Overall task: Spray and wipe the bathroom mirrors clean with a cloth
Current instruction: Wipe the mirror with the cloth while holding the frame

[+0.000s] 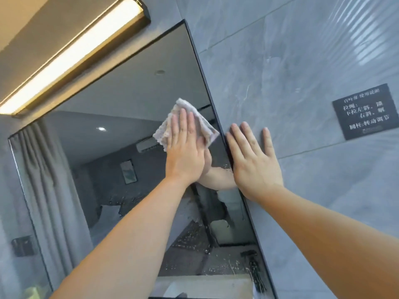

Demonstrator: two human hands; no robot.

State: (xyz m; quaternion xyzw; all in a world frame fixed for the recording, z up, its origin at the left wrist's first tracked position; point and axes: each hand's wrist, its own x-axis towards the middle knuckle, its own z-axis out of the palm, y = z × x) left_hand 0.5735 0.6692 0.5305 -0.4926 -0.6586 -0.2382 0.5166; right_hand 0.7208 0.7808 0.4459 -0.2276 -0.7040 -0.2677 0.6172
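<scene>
1. I saw my left hand (185, 154) laid flat on the cloth (203, 124), its fingers (183, 124) straight and close together, pressing the cloth against the mirror (121, 117).
2. The cloth was pale and crumpled. It stuck out above those fingertips and to both sides of them, and its right corner touched the mirror's dark frame (200, 67).
3. My right hand (254, 165) lay flat on the grey tile wall (280, 72), just right of the frame. Its fingers (244, 137) were straight and spread and held nothing.
4. The frame ran up between the two sets of fingers.
5. Well below the left fingers, spray droplets (194, 240) speckled the lower glass.
6. Right of the right fingers and well apart from them, a dark sign (364, 111) with white writing was fixed to the wall.
7. Up and left of the left fingertips, a lit light bar (71, 55) hung above the mirror.
</scene>
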